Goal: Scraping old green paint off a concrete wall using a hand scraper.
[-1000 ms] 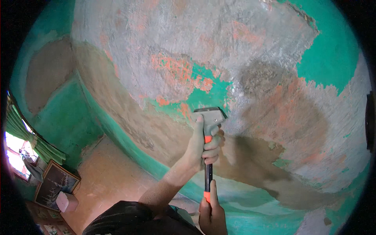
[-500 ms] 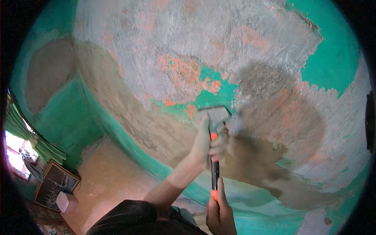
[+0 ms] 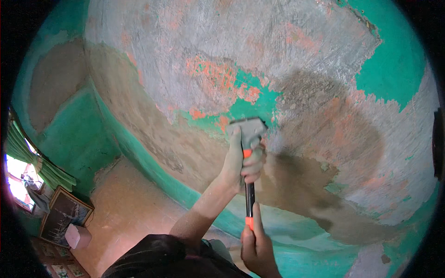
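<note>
Both hands are closed on a long-handled scraper [image 3: 250, 195] with a wide grey head and a black and orange handle. High on the tool, my left hand [image 3: 237, 162] wraps the handle just under the head, its thumb lying along the grey part. Lower down, my right hand [image 3: 256, 244] grips the handle's orange end, index finger stretched up along it. The scraper's blade edge lies at a green paint patch [image 3: 254, 105] on the wall; whether it touches cannot be made out.
Around the patch, the wall [image 3: 185, 32] shows grey, orange and brown stripped areas. More green paint [image 3: 394, 74] remains at the upper right. At the lower left are a green curtain [image 3: 46, 169] by a bright window, a framed picture [image 3: 65, 215], a pinkish container [image 3: 78, 236] and the floor [image 3: 125, 204].
The scraper and both hands have shifted slightly up and left, the head moving a little along the green patch. The whole view has also shifted slightly. Both grips stay the same.
</note>
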A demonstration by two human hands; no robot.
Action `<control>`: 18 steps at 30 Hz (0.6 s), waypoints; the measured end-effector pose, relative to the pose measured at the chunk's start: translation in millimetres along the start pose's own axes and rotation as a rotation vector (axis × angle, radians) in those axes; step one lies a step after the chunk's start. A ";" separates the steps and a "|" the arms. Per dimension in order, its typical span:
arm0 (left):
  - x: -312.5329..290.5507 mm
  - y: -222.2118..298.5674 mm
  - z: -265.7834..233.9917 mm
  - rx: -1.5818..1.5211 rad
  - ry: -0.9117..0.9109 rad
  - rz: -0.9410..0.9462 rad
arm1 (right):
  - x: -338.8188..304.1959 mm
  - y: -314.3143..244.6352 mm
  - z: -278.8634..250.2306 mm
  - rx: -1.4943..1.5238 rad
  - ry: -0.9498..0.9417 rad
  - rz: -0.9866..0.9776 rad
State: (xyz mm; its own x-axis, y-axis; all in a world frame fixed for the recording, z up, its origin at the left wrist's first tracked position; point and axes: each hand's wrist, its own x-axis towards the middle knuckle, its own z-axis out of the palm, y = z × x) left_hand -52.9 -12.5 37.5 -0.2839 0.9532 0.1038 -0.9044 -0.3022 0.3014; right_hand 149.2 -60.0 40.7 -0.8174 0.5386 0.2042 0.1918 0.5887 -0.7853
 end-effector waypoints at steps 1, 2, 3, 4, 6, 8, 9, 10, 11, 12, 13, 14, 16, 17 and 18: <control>5.3 -5.1 0.7 -0.002 -0.020 -0.011 | -4.1 11.5 8.7 -0.025 0.129 -0.052; 0.4 -8.6 -4.5 0.045 -0.002 -0.040 | -4.8 17.2 14.9 -0.021 0.126 -0.056; -2.2 -10.0 -7.1 0.092 0.018 -0.069 | -4.9 21.9 19.1 -0.002 0.119 -0.069; 1.1 -6.8 -7.4 0.096 0.020 -0.064 | -5.0 26.0 20.3 0.018 0.113 -0.081; 2.4 7.7 -6.0 0.138 0.035 -0.030 | 3.8 -1.6 8.1 0.182 -0.010 0.154; -1.7 4.0 -7.5 0.163 0.041 -0.021 | -1.3 27.2 18.7 0.126 -0.029 0.140; -5.4 -7.7 -9.6 0.204 0.113 -0.087 | -8.2 33.7 22.3 0.106 -0.026 0.192; -6.4 -14.1 -11.1 0.245 0.186 -0.153 | -10.6 39.4 28.8 0.111 -0.024 0.191; -7.8 -12.6 -14.6 0.273 0.167 -0.163 | -13.7 38.5 37.7 0.191 0.024 0.174; -7.0 -8.7 -15.9 0.278 0.174 -0.166 | -15.1 39.9 43.4 0.272 0.073 0.157; -3.1 -1.6 -15.2 0.306 0.156 -0.136 | -11.0 53.1 49.4 0.068 0.115 -0.106; -2.3 1.4 -14.8 0.331 0.141 -0.107 | -8.7 55.6 52.1 0.079 0.113 -0.101; -6.3 -1.8 -18.4 0.362 0.167 -0.111 | -4.2 56.2 58.7 0.429 0.096 0.127; -5.9 -0.7 -19.0 0.394 0.174 -0.111 | -4.5 60.5 67.6 0.440 0.100 0.125; -7.4 -5.6 -18.1 0.401 0.173 -0.117 | -8.7 68.4 76.9 0.550 0.135 0.132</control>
State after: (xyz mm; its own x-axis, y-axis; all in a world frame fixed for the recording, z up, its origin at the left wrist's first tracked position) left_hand -51.5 -17.7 17.9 -0.2672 0.9581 -0.1029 -0.7485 -0.1391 0.6484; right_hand 127.7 -70.7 -59.7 -0.7222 0.6796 0.1284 -0.0529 0.1308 -0.9900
